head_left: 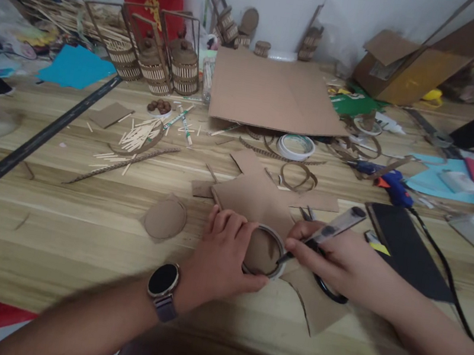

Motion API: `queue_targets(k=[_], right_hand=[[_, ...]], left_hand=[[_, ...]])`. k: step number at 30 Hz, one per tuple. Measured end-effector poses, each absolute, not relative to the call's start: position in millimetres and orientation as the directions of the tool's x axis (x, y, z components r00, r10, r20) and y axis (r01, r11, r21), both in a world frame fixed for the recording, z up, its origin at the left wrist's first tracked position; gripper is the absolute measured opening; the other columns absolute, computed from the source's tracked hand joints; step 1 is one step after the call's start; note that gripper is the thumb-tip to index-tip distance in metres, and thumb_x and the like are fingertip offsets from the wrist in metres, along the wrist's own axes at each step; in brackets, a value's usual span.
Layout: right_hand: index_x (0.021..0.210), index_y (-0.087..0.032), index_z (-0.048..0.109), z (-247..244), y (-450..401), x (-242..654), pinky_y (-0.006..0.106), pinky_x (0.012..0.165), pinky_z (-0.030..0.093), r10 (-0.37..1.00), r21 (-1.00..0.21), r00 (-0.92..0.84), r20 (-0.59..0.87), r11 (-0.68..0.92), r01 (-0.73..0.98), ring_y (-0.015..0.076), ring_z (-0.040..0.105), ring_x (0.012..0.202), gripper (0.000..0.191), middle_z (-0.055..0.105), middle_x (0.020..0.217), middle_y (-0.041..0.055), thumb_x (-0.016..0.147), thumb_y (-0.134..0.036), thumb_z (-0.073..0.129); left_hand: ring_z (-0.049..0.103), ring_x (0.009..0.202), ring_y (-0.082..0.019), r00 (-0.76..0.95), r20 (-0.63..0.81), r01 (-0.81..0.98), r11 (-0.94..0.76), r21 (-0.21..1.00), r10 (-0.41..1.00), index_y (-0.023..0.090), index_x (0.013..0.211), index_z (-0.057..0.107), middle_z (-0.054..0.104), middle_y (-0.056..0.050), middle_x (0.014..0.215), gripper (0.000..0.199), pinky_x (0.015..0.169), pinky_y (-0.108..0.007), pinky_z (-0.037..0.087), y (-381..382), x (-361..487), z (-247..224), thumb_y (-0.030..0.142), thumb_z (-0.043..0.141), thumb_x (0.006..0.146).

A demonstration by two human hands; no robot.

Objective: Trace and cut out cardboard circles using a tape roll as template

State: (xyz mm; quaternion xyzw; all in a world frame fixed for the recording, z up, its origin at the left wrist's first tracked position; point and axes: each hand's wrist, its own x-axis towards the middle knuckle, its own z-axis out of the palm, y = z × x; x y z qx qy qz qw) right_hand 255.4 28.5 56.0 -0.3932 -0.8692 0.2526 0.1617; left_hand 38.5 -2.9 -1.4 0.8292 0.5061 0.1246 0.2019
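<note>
My left hand (228, 251) grips the left rim of a tape roll (276, 233) lying flat on a cut piece of cardboard (256, 195), thumb along its near edge. In my right hand (340, 263) is a pen (341, 225) with a clear barrel, tilted so its tip meets the inner right edge of the roll. Scissors with a black handle (335, 297) lie partly hidden under my right hand. A cardboard scrap (319, 310) with a curved cut edge sits just right of the roll. A round cardboard disc (165, 218) rests left of my left hand.
Beyond the hands stand small lantern-like models (155, 71) and a large cardboard sheet (272, 93). Loose sticks (140, 135) lie left of centre. A blue glue gun (395, 187), its black cable, and a dark board (409, 253) are on the right. A long black strip (34, 148) crosses the left.
</note>
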Motion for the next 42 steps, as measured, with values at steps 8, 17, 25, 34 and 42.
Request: queue_targets(k=[8,17,25,34,42], right_hand=[[0.069,-0.024,0.052,54.5,32.7,249.6,0.029,0.053,0.044,0.738,-0.522,-0.675,-0.018,0.568,0.636,0.0176,0.058,0.052,0.041,0.057,0.057,-0.0016,0.105,-0.038,0.039],[0.069,-0.025,0.051,51.2,37.7,247.4,0.027,0.05,0.038,0.762,-0.546,-0.647,-0.001,0.542,0.639,0.0159,0.051,0.049,0.043,0.052,0.055,-0.0032,0.105,-0.045,0.037],[0.074,-0.023,0.059,50.5,45.2,244.9,0.031,0.055,0.043,0.739,-0.34,-0.673,-0.037,0.624,0.704,0.0224,0.066,0.058,0.042,0.066,0.062,0.0045,0.105,-0.038,0.036],[0.105,-0.023,0.07,51.0,37.6,257.1,0.035,0.074,0.057,0.835,-0.471,-0.487,0.254,0.547,0.692,0.0275,0.077,0.085,0.025,0.081,0.097,0.0083,0.103,-0.034,0.048],[0.089,-0.025,0.063,18.0,25.1,246.9,0.033,0.061,0.051,0.878,-0.477,-0.471,0.083,0.449,0.755,0.027,0.072,0.072,0.007,0.075,0.085,0.0064,0.091,-0.026,0.056]], left_hand=[[0.046,0.123,-0.037,0.457,0.002,0.785,-0.405,0.469,0.889,0.015,0.133,0.058,0.059,-0.013,0.122,0.074,0.119,-0.064,0.028,-4.3,38.5,-0.4,0.055,0.081,0.075],[0.045,0.124,-0.038,0.456,0.006,0.781,-0.403,0.477,0.89,0.016,0.134,0.058,0.059,-0.013,0.122,0.075,0.119,-0.064,0.028,-3.6,37.2,-1.8,0.056,0.082,0.075],[0.046,0.123,-0.037,0.457,0.016,0.783,-0.411,0.467,0.889,0.016,0.135,0.057,0.058,-0.014,0.123,0.076,0.118,-0.064,0.029,-3.3,37.4,-2.9,0.055,0.082,0.075],[0.046,0.122,-0.039,0.463,0.039,0.765,-0.421,0.487,0.886,0.015,0.136,0.058,0.058,-0.015,0.123,0.08,0.117,-0.067,0.03,-4.3,35.9,-6.7,0.056,0.085,0.074],[0.047,0.12,-0.04,0.527,0.129,0.71,-0.518,0.477,0.84,0.013,0.136,0.059,0.061,-0.015,0.12,0.077,0.113,-0.07,0.032,-3.1,28.7,-9.9,0.065,0.075,0.081]])
